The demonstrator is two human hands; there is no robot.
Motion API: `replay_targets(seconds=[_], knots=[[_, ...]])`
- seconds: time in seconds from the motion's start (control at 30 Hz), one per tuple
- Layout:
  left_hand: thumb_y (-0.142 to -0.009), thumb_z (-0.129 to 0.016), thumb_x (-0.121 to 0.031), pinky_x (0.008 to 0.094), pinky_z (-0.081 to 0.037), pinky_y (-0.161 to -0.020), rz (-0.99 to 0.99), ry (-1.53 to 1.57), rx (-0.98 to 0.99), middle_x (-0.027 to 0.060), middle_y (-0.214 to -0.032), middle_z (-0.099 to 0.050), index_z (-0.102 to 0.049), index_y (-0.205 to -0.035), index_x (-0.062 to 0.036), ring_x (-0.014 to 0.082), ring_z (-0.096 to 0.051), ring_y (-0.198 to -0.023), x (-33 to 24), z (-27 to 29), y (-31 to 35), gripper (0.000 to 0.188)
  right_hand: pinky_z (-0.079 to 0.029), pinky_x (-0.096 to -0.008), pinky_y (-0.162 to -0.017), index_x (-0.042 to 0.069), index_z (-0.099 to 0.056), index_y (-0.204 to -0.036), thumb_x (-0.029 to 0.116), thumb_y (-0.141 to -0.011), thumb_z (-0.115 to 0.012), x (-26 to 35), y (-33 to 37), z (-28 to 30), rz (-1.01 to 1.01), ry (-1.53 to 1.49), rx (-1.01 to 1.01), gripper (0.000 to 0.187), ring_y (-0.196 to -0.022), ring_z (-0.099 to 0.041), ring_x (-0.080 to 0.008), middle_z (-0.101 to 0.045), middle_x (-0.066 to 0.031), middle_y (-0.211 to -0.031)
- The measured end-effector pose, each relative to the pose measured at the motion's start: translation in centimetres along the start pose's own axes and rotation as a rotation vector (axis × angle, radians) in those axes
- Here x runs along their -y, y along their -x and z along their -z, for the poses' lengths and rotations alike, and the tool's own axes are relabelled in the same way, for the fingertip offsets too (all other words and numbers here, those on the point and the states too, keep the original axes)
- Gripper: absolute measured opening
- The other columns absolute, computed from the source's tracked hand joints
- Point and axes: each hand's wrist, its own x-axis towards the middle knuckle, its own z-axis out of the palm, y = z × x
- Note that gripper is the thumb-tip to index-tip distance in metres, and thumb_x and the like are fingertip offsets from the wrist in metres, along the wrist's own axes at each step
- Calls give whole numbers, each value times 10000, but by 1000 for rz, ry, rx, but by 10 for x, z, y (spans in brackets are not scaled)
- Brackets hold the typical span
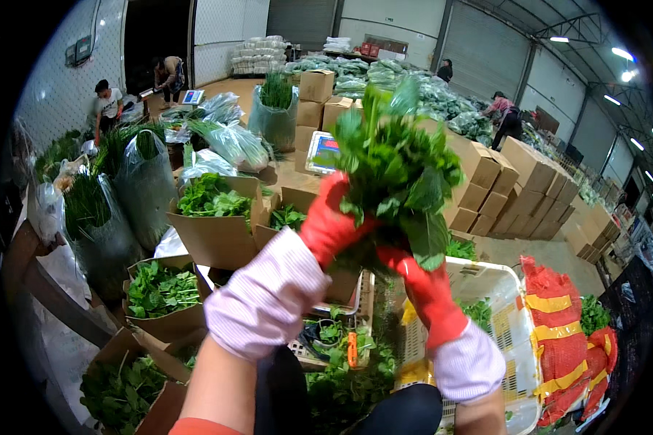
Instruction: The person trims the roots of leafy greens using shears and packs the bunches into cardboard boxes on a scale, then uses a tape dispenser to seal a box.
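1. Right hand (434, 296) meets the underside of the leafy bunch (403, 163); leaves hide its fingertips, so how closed it is cannot be told.
2. Left hand (331, 221) curls around the bunch's side; gentle pressure should spare leaves.
3. Held aloft, the bunch should clear the open carton (216, 243) beyond.

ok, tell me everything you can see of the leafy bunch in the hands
The leafy bunch is a thick, fresh-looking cluster of green, broad leaves, brighter toward the top, with larger, darker ones drooping at lower right. It is held up in the air in front of the person, foliage spreading up and right, its top edge blurred. The red-gloved left grip meets its lower left; the red-gloved right grip is at its underside. Stem ends can't be made out.
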Motion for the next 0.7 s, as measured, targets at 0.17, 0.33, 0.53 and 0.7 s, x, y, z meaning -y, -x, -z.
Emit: replay_targets(seconds=[0.17,0.33,0.53,0.7], knots=[[-681,-734,-206,374,-519,-664,-139,-495,156,129,-824,-671,-627,-1033,-104,290,-660,-750,22,57,-51,382,-463,-320,-887,6,-502,-1229,47,-761,-678,-8,-65,-21,-159,54,66,502,-996,-604,-211,-614,-106,-1102],[-669,-694,-281,439,-505,-672,80,-1079,674,163,-822,-648,-570,-994,-68,363,-628,-789,82,54,-20,408,-435,-292,-906,-33,-500,-1209,129,-773,-679,-86,-39,31,-400,-143,-140,498,-1026,-590,-203,-620,-111,-1107],[-692,-707,-346,443,-488,-772,388,-866,1110,173,-953,-640,-540,-1068,-117,397,-594,-919,181,43,32,471,-432,-304,-940,-46,-469,-1253,149,-805,-661,-53,14,59,-461,-56,-254,524,-1075,-585,-229,-624,-146,-1115],[-634,-783,-327,402,-405,-964,565,-329,1290,158,-1270,-517,-265,-1432,-248,354,-510,-1148,218,47,38,954,-440,-331,-956,-84,-468,-1229,146,-839,-627,-50,35,73,-432,-21,-373,479,-1037,-604,-239,-629,-188,-1083]])
